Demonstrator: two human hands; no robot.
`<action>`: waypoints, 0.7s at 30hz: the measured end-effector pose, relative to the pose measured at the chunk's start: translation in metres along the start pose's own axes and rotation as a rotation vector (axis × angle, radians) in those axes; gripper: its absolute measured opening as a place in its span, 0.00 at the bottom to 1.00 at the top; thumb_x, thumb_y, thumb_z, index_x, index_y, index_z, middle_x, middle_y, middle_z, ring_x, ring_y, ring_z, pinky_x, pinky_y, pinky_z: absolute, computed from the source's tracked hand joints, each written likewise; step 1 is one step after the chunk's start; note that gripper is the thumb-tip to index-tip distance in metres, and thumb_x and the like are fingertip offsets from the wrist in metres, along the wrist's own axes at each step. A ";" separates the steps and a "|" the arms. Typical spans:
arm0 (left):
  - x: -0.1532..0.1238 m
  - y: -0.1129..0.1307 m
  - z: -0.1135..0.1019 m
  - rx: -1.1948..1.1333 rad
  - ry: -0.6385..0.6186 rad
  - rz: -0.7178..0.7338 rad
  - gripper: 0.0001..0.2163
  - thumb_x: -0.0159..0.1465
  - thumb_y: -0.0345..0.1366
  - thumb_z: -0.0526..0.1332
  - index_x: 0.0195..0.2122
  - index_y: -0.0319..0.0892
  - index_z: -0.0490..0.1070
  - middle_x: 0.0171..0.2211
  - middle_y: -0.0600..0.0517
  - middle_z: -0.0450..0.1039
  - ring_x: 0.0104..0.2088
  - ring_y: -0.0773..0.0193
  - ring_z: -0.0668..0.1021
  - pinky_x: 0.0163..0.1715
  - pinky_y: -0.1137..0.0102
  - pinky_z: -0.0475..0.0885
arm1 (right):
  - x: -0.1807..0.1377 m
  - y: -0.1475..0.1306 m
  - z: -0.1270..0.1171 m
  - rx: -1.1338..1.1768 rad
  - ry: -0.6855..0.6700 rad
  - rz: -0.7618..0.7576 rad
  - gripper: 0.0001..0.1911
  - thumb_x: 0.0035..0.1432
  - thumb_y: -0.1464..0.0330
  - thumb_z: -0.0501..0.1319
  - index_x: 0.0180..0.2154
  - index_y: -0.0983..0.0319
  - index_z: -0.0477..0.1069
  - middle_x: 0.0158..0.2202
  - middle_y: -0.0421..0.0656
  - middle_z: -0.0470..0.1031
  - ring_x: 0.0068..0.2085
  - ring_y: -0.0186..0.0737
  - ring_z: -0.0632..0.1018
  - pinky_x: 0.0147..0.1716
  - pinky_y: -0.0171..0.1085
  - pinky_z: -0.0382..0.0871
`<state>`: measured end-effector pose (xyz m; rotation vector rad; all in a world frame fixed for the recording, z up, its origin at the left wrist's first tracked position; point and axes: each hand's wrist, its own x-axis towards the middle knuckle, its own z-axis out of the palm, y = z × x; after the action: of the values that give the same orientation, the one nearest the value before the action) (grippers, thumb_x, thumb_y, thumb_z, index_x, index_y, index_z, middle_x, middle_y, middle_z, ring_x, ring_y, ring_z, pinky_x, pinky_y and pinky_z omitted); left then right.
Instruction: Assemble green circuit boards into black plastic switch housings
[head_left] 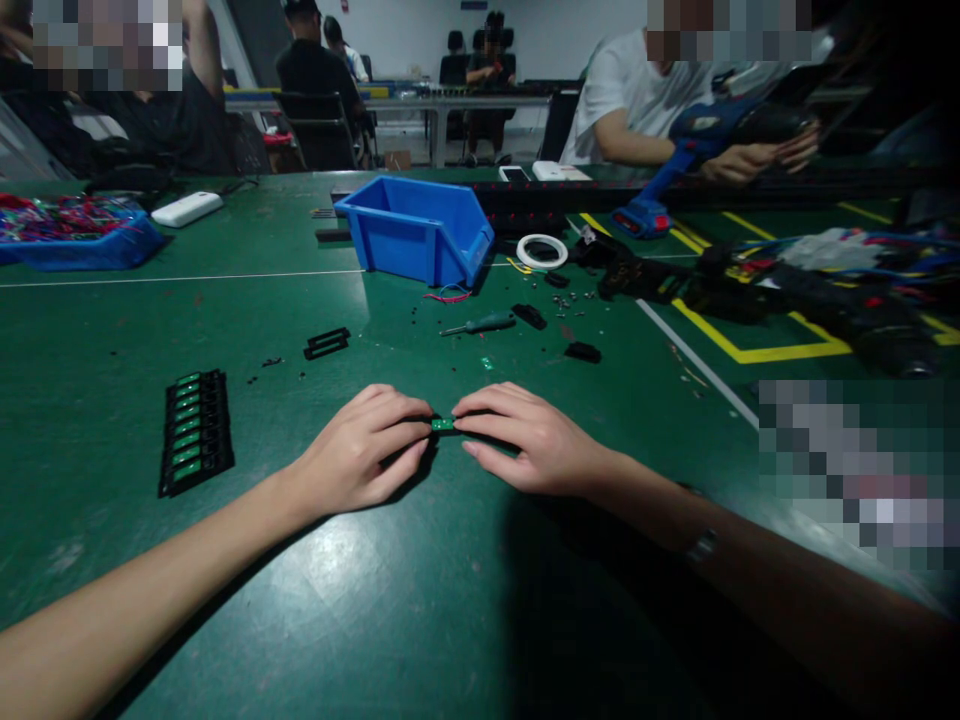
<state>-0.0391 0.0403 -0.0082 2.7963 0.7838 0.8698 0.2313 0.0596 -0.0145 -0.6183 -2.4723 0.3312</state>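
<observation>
**Green bench, small board pinched between both hands**

Dark green matting covers the worktable [420,610], and its bare near part is crossed only by the two forearms. A metal wristwatch [701,545] is worn on the right wrist. Just beyond, the left hand [360,450] and the right hand [525,445] are brought together at the table's middle, resting on the mat. A small green rectangular board [442,424] is pinched between them: one end is clamped by the left thumb and forefinger, the other by the right fingertips, so both grips are closed on it. The board is held level, just above or on the mat; which cannot be told.

To the left, well apart from the hands, a long black slotted tray [195,432] filled with a row of green pieces is laid flat. Further on, a black rectangular frame piece [327,343] is seen, and to the right a slim green-handled screwdriver [480,325] among scattered small black parts [583,351].

Behind these an open blue plastic bin [412,230] is set, with a white ring of tape [542,251] beside it. At the far left, a shallow blue tray of coloured wires [75,235] and a white oblong device [187,209] are placed. Across the table, a blue power tool [675,170] is held by a seated person in a white shirt.
</observation>
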 end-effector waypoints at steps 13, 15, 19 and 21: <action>0.001 -0.001 0.001 0.003 0.014 -0.007 0.11 0.66 0.29 0.61 0.49 0.39 0.74 0.49 0.43 0.77 0.47 0.56 0.78 0.50 0.56 0.71 | 0.000 0.000 0.001 -0.003 0.003 0.006 0.14 0.64 0.68 0.62 0.51 0.60 0.76 0.50 0.49 0.77 0.50 0.47 0.77 0.51 0.49 0.72; 0.001 -0.001 0.001 0.003 0.010 -0.005 0.11 0.66 0.29 0.61 0.50 0.40 0.74 0.50 0.43 0.77 0.47 0.56 0.78 0.50 0.56 0.71 | 0.000 0.000 0.001 -0.004 0.002 0.007 0.14 0.64 0.68 0.62 0.51 0.60 0.76 0.50 0.49 0.77 0.50 0.47 0.77 0.51 0.49 0.72; 0.000 0.000 0.001 0.000 0.007 -0.011 0.11 0.67 0.30 0.60 0.50 0.40 0.74 0.50 0.42 0.77 0.47 0.55 0.78 0.50 0.56 0.72 | 0.000 -0.001 0.000 -0.002 0.003 0.008 0.14 0.64 0.68 0.62 0.51 0.59 0.76 0.50 0.48 0.78 0.50 0.48 0.77 0.52 0.50 0.72; 0.000 0.000 0.001 -0.001 0.004 -0.011 0.11 0.67 0.30 0.60 0.50 0.40 0.74 0.49 0.42 0.77 0.47 0.56 0.78 0.50 0.56 0.72 | 0.000 -0.001 0.000 0.000 0.003 0.009 0.14 0.64 0.68 0.62 0.51 0.59 0.76 0.50 0.48 0.78 0.50 0.47 0.77 0.51 0.50 0.72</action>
<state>-0.0386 0.0407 -0.0087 2.7875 0.7987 0.8736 0.2305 0.0590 -0.0143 -0.6293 -2.4676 0.3329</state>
